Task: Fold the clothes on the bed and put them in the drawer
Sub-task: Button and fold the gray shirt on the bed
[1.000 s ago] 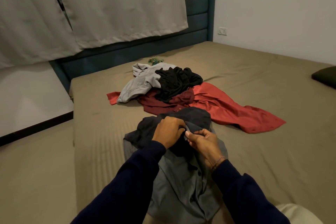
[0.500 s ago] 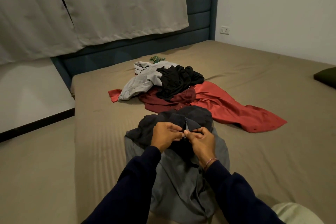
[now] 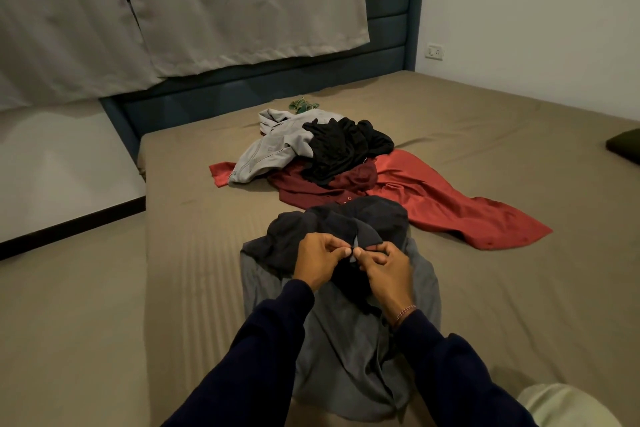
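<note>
A grey shirt (image 3: 346,350) lies crumpled on the bed (image 3: 194,270) right in front of me, with a darker garment (image 3: 377,218) bunched over its far end. My left hand (image 3: 320,262) and my right hand (image 3: 386,269) meet above it, and both pinch a small fold of the dark fabric between thumb and fingertips. Farther back lies a pile: a light grey garment (image 3: 273,149), a black garment (image 3: 346,146), a maroon shirt (image 3: 311,185) and a red shirt (image 3: 450,201). No drawer is in view.
A small green item (image 3: 303,105) lies behind the pile. A dark pillow (image 3: 625,149) sits at the bed's right edge. The blue headboard (image 3: 388,28), grey curtains (image 3: 225,0) and a wall socket (image 3: 434,51) are at the back. Floor runs along the bed's left side.
Both hands have lifted a little toward the pile and drawn their fingertips together, now pinching the same small fold of dark fabric. The pile behind has not moved.
</note>
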Demonstrator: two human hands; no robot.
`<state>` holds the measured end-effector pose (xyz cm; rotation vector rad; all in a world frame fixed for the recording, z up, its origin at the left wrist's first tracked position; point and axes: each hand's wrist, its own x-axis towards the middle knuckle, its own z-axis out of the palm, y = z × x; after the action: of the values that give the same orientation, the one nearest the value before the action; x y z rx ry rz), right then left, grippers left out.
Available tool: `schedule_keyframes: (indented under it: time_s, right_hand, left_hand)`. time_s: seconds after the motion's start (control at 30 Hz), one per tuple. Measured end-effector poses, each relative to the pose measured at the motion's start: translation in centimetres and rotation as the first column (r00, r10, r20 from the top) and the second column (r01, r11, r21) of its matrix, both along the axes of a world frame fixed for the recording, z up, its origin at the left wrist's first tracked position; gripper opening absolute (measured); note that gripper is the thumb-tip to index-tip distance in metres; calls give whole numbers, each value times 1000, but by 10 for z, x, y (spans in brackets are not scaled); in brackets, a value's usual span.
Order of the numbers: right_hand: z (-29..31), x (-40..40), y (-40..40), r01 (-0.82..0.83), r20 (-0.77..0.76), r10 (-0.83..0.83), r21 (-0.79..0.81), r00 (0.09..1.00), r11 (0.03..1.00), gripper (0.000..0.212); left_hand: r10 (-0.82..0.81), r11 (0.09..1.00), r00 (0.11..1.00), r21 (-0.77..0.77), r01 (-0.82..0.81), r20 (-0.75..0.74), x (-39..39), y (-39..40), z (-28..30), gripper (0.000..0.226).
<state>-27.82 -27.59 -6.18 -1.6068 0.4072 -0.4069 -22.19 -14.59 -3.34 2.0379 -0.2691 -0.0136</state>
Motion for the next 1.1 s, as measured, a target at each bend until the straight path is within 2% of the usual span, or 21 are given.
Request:
schedule_keyframes:
  time_s: [0.13,0.27,0.4,0.5,0.7,0.83,0.97,1.1]
  right_hand:
    - [-1,-3,-1,-54,14,55,-85,998,995,5]
    - [-4,-6,-2,-58,71,80,-269,994,961,13]
    - [-6,-7,1,-10,157,103,-501,982,865,23]
    - [-9,-6,2,12,196,133,-602,971,799,23]
    - [-14,0,-1,-20,222,191,-599,956,800,23]
    - [-14,3,-5,-50,229,220,-577,948,815,22]
    - [-15,5,-4,-80,231,238,-537,944,840,28]
    - [-15,4,-1,-54,257,209,-503,944,863,36]
  left_hand:
    - [32,993,997,-113,-40,-73,-2,-1,-9,7]
    - [17,967,983,-247,-63,-183,-6,-2,-9,9]
    - [-3,947,962,-310,-84,-271,-8,-3,-9,11]
    - [-36,938,951,-338,-74,-308,-8,0,-6,15]
    - [-101,920,912,-386,-65,-397,-7,5,-3,18]
    - [-171,926,914,-377,22,-367,-6,11,-8,25]
    - [-97,930,931,-365,-42,-353,-4,9,-12,20]
    - [-7,953,942,-289,-96,-335,-4,4,-14,16]
